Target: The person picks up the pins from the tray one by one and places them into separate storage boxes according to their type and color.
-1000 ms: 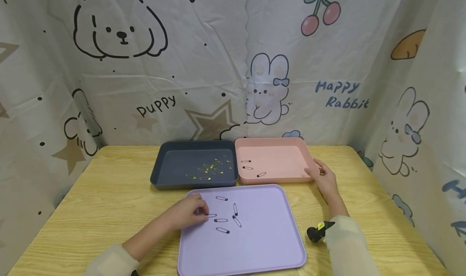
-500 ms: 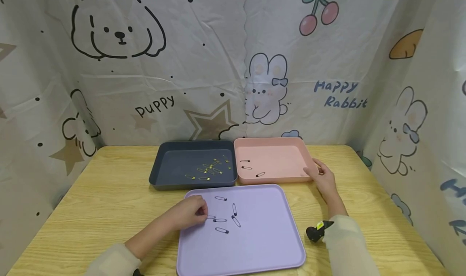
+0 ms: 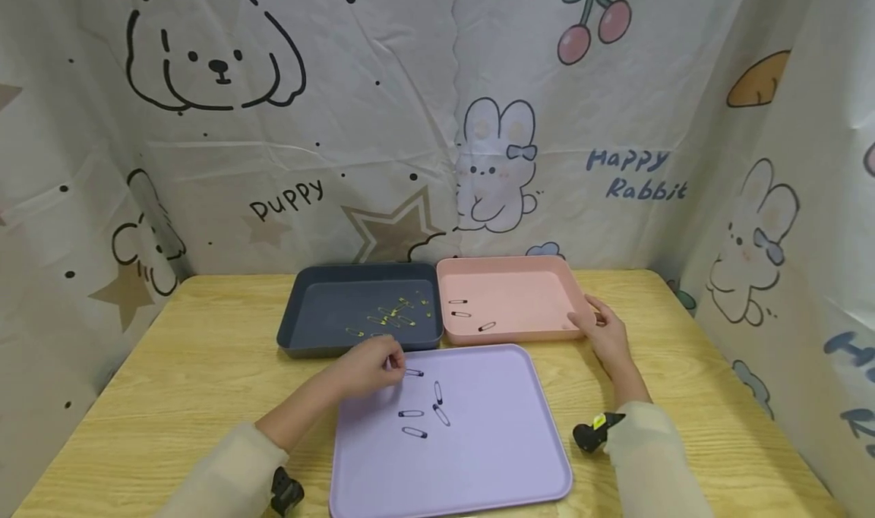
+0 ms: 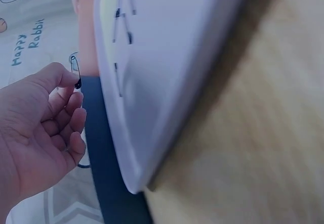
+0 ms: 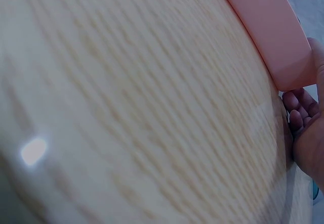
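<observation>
My left hand (image 3: 372, 367) is above the upper left corner of the lilac tray (image 3: 492, 457). Between thumb and forefinger it pinches a black safety pin (image 4: 75, 68), plain to see in the left wrist view. Several more black safety pins (image 3: 414, 432) lie on the lilac tray. At the right side, my right hand (image 3: 610, 343) grips the front corner of the pink tray (image 3: 519, 336), thumb on the rim and fingers outside its wall. Three black safety pins (image 3: 487, 326) lie in the left part of that tray.
A dark grey tray (image 3: 317, 320) with several yellow safety pins (image 3: 393, 314) stands left of the pink one, side by side at the back. All trays are on a wooden table (image 3: 205, 366). A printed curtain (image 3: 383, 138) hangs behind and at both sides.
My left hand has lifted one safety pin off the lilac tray and moved away from me, toward the dark grey tray. The right hand keeps its grip on the pink tray.
</observation>
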The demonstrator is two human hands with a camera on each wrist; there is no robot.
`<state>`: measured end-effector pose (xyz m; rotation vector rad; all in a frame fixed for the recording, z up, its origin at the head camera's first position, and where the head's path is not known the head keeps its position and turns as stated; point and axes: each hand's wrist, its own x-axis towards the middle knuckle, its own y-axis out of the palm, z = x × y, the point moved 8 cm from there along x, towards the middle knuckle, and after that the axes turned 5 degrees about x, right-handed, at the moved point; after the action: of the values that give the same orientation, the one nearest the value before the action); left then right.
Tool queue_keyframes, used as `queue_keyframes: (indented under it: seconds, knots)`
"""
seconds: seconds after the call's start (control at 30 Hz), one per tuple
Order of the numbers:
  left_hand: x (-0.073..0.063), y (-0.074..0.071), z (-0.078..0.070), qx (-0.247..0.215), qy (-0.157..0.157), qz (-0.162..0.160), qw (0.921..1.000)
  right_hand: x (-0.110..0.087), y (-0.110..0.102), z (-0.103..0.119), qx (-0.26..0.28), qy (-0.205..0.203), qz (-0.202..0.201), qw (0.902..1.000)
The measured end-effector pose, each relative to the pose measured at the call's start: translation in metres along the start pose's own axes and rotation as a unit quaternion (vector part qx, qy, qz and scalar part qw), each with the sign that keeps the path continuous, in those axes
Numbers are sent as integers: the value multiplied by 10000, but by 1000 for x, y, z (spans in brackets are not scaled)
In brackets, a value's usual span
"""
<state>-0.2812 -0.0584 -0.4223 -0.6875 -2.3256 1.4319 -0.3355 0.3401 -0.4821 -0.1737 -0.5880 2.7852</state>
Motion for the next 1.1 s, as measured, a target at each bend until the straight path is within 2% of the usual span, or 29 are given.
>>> queue_keyframes:
  seconds: [0.13, 0.3, 0.77, 0.9, 1.1]
  knots:
    - [13, -5, -6, -158, 40, 12, 9999, 1, 0, 0, 14, -8, 29, 10000]
    - [28, -8, -12, -451, -68, 54, 9989, 2, 0, -1, 48, -52, -8, 10000]
    - [84, -13, -31, -392, -69, -103, 9992, 4, -3, -1, 148, -163, -72, 9997]
    - [96, -13, -36, -434, -105, -83, 9990, 4, -2, -1, 163, -147, -66, 9997]
    - [113, -10, -42, -437, -42, -229, 9988, 3, -1, 0, 203, -174, -52, 9996]
